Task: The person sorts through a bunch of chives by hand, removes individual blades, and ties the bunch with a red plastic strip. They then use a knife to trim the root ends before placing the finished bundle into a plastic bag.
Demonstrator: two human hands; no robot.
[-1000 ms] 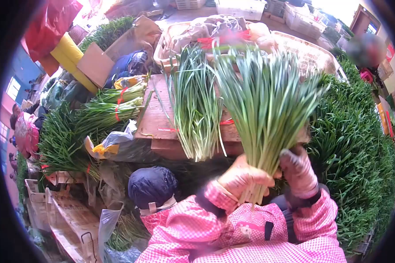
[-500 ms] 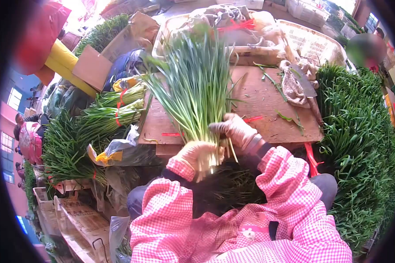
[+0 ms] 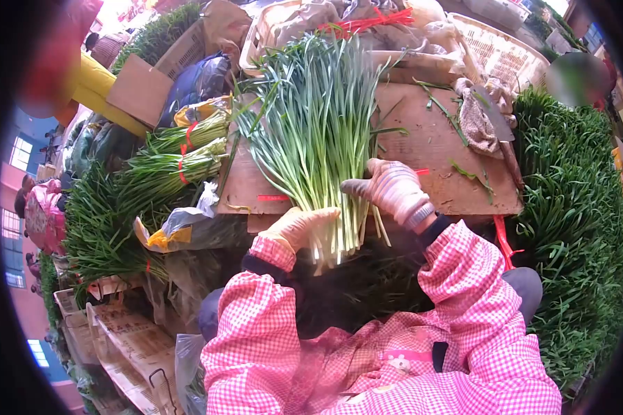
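Observation:
A large loose bunch of garlic chives (image 3: pixel 325 131) lies over the wooden board, leaves fanned away from me and pale stem ends hanging past the near edge. My left hand (image 3: pixel 299 227), in a light glove, is closed round the lower stems from the left, thumb across their front. My right hand (image 3: pixel 393 190), also gloved, holds the bunch's right side; its thumb reaches over the stems and its other fingers are partly hidden. Some stems stick out below that hand. Red strips lie on the board (image 3: pixel 429 138), one beside each hand.
Chive bundles tied with red bands (image 3: pixel 180 155) are piled at left. Uncut-looking greens (image 3: pixel 574 207) fill the right side. A broad blade (image 3: pixel 493 114) rests by a cloth (image 3: pixel 476 124) at the board's far right. Behind stands a plastic crate (image 3: pixel 498 52); other crates (image 3: pixel 128 346) stand lower left.
The bunch has settled and its leaf tips are sharper. My right hand has shifted slightly up and right, its thumb lifted more. My left thumb now stretches straighter across the stems.

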